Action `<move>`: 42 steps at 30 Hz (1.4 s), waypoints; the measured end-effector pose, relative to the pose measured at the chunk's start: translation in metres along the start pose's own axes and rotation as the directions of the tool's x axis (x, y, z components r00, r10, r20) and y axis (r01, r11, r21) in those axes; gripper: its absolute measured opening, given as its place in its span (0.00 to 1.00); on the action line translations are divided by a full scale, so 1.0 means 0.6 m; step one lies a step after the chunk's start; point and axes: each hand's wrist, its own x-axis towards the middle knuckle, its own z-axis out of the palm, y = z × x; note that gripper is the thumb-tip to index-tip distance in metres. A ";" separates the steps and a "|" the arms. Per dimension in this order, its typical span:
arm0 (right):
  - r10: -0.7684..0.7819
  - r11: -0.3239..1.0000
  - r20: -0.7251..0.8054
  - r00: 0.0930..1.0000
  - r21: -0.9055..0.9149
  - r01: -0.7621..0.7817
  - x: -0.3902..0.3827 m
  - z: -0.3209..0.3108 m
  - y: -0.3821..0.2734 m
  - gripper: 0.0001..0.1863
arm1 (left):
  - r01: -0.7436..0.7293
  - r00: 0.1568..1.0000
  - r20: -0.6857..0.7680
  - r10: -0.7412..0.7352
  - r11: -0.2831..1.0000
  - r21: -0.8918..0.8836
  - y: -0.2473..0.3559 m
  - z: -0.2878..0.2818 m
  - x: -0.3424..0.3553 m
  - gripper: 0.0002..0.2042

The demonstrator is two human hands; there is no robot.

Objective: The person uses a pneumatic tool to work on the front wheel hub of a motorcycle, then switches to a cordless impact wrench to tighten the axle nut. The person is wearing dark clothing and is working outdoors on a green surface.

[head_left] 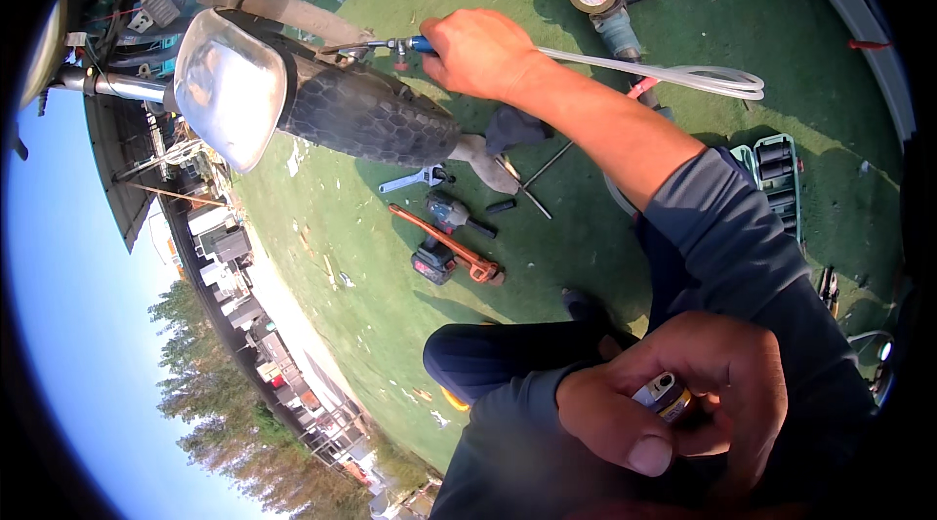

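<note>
Upper middle, my right hand (483, 52) is closed around the blue handle of a gas torch (395, 45) with a red valve knob. The torch's thin nozzle points left, close to the end of a grey fork leg (293, 15) on a motorcycle. No flame can be made out. Under the nozzle is the knobbly black tyre (366, 110), next to a shiny silver cover (232, 81). From the handle a pale hose (673, 71) loops to the right. Close to me at the lower right, my left hand (610, 413) grips a yellowish lighter (667, 395), metal top upward.
On the green floor lie an angle grinder (615, 27), an adjustable wrench (410, 179), a cordless power tool (449, 213), an orange-red pipe wrench (454, 249) and a cross wrench (532, 193). A green socket case (781, 183) lies open at right, near pliers (830, 291).
</note>
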 end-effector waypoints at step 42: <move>0.006 0.998 -0.005 1.000 0.060 -0.006 -0.001 0.025 -0.014 0.11 | 0.710 0.311 0.313 0.897 -0.438 0.552 0.390 -0.150 -0.166 0.54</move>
